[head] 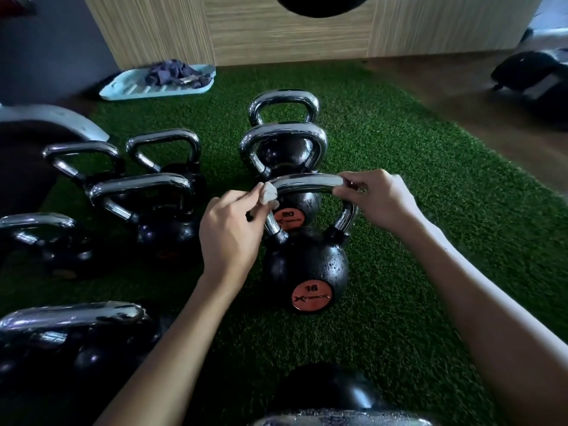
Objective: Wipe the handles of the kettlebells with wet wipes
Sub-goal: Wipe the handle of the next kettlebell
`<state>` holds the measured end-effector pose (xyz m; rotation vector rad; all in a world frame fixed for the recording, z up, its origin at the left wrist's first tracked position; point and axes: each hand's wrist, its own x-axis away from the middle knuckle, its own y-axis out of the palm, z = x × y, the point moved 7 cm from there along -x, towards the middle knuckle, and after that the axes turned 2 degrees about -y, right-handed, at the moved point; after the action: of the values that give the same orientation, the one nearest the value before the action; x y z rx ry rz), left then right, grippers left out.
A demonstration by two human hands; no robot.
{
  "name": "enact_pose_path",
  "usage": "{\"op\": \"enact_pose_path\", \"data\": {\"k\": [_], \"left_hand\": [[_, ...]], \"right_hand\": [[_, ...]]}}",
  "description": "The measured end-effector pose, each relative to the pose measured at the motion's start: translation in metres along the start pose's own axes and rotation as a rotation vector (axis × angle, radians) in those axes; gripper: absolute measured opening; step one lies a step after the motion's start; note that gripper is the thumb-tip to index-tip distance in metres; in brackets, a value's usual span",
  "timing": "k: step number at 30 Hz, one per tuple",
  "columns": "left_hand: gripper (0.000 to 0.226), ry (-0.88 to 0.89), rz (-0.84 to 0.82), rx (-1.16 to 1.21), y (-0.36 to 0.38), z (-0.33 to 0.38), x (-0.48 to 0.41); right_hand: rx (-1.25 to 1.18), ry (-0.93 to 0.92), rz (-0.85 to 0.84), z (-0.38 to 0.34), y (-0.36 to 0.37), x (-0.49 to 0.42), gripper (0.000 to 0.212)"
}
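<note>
A black kettlebell [305,269] marked 16 on an orange disc stands on green turf in the middle of the view. Its chrome handle [307,183] arches between my hands. My left hand [229,232] pinches a crumpled white wet wipe [270,193] against the handle's left bend. My right hand [379,198] grips the handle's right end, fingers curled over the bar. Behind it stand a kettlebell marked 20 [284,155] and a third one [282,107] in a row.
Several more chrome-handled kettlebells [144,204] crowd the left side, and one [332,401] sits at the bottom edge. A light blue tray [123,90] with a dark cloth lies at the back left by a wooden panel. A black bag [531,75] rests far right.
</note>
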<state>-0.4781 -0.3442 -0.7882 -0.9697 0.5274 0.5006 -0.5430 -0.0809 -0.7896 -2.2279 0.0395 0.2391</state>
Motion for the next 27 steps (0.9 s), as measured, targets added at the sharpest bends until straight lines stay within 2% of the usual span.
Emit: {"op": "enact_pose_path", "data": {"k": [3, 5, 8, 10, 14, 18, 20, 22, 25, 27], "left_hand": [[0.031, -0.031, -0.021, 0.083, -0.001, -0.002, 0.015], [0.029, -0.114, -0.039, 0.129, 0.002, -0.010, 0.033], [0.031, -0.321, -0.095, 0.182, 0.012, -0.023, 0.054], [0.037, -0.381, -0.089, 0.216, 0.013, -0.022, 0.057], [0.047, -0.404, -0.011, 0.260, 0.004, -0.016, 0.052], [0.044, -0.483, -0.023, 0.332, 0.004, -0.019, 0.067], [0.047, -0.462, 0.006, 0.395, -0.007, -0.017, 0.073], [0.053, -0.350, 0.059, 0.404, -0.026, -0.011, 0.073], [0.059, -0.150, 0.127, 0.345, -0.051, 0.002, 0.065], [0.063, -0.037, 0.133, 0.327, -0.059, 0.013, 0.057]], "right_hand": [[-0.017, 0.001, 0.011, 0.003, 0.003, -0.001, 0.046], [-0.064, -0.012, 0.012, 0.004, 0.008, -0.001, 0.053], [-0.179, -0.031, -0.002, 0.007, 0.014, -0.001, 0.087], [-0.182, -0.046, -0.006, 0.011, 0.015, -0.001, 0.095], [-0.160, -0.027, 0.020, 0.008, 0.009, 0.003, 0.096], [-0.171, -0.027, 0.015, 0.002, 0.008, 0.010, 0.091], [-0.157, -0.033, 0.001, 0.003, 0.008, 0.014, 0.091], [-0.130, -0.030, -0.014, -0.003, 0.005, 0.024, 0.085], [-0.154, -0.064, -0.040, -0.017, 0.001, 0.044, 0.057], [-0.169, -0.083, -0.067, -0.024, -0.002, 0.063, 0.049]]}}
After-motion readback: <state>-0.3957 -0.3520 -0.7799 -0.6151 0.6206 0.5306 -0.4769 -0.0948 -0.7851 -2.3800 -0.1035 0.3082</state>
